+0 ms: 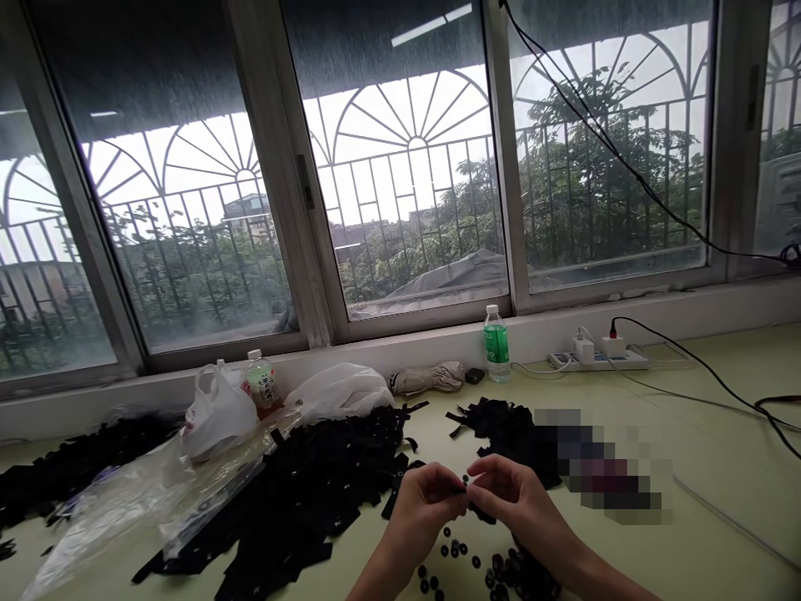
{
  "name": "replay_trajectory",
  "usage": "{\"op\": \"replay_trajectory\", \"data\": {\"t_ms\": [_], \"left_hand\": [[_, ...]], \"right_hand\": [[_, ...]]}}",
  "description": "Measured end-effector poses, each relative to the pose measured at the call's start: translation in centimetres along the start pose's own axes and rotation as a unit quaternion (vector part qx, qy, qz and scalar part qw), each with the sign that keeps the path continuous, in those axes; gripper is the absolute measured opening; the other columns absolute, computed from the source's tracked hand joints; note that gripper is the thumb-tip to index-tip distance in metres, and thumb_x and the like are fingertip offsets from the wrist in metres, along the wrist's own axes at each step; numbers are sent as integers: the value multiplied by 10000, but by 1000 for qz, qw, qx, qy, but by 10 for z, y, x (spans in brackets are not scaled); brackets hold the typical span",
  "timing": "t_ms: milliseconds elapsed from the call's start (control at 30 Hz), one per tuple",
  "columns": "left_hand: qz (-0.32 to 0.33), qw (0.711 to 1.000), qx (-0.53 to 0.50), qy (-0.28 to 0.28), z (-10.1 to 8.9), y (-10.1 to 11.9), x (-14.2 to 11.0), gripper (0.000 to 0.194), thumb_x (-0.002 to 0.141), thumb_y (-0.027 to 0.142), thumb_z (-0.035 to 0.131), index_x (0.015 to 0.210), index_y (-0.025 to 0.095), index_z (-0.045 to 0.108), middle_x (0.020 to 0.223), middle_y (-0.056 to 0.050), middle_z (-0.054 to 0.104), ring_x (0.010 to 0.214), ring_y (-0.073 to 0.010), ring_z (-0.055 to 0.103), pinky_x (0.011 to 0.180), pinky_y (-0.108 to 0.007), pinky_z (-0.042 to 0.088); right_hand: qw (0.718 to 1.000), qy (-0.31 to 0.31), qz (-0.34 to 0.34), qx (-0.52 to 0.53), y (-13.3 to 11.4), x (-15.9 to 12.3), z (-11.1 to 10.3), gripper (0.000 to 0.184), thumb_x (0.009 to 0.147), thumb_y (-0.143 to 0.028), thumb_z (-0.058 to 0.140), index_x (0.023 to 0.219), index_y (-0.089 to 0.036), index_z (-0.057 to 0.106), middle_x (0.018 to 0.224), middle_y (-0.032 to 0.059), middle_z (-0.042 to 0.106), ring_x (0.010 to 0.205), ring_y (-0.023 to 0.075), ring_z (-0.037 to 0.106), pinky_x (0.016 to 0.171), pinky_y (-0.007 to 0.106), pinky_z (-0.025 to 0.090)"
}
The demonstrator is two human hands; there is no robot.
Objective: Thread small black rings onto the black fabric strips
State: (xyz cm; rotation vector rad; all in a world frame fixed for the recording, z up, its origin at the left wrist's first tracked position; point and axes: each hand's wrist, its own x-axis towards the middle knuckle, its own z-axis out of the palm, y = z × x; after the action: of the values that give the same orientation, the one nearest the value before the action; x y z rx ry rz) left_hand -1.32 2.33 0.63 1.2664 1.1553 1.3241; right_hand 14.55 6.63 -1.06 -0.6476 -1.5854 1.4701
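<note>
Where the small black piece (pixel 461 491) sits: between left hand (pixel 426 504) and right hand (pixel 516 497), near both; long axis too small to make out.
Left hand: thumb and finger pinched on it.
Right hand: fingers arched, tips right there; whether gripping, I can't tell.
Between forearms: loose black discs (pixel 464 548).

1. Daylight enters through the windows (pixel 406 209); the sky (pixel 331 113) is washed out.
2. Window frames (pixel 275 167) and black cloth (pixel 313 488) look dim.
3. A lamp's reflection (pixel 431 25) streaks the glass (pixel 375 50).
4. Blocky pixels (pixel 604 472) hide part of the counter (pixel 713 434).
5. Leftmost frames slant.
</note>
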Motion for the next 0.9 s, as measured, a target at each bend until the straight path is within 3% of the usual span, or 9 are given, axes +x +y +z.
{"op": "replay_trajectory", "data": {"t_ms": [167, 400, 900], "left_hand": [[12, 1000, 17, -18, 1, -6, -1, 224, 608, 254, 812, 700, 121, 656, 620, -16, 611, 598, -120, 544, 591, -233, 424], [8, 1000, 20, -12, 2, -3, -2, 256, 600, 282, 825, 709, 116, 664, 610, -15, 609, 585, -116, 543, 583, -229, 424], [23, 998, 58, -10, 2, -2, -3, 249, 641, 288, 790, 736, 107, 647, 656, -23, 614, 624, -133, 565, 617, -249, 445]], "right_hand": [[1000, -10, -14, -5, -5, -3, 3, 234, 673, -314, 768, 806, -157, 657, 691, 6, 652, 665, 144, 584, 612, 243, 446], [1000, 15, -16, -10, -1, -1, 2, 237, 660, -357, 779, 747, -147, 712, 642, 8, 645, 606, 128, 531, 565, 235, 414], [1000, 3, -1, 23, -2, -1, 0, 269, 604, -361, 820, 741, -150, 724, 660, 21, 656, 645, 148, 559, 598, 246, 434]]}}
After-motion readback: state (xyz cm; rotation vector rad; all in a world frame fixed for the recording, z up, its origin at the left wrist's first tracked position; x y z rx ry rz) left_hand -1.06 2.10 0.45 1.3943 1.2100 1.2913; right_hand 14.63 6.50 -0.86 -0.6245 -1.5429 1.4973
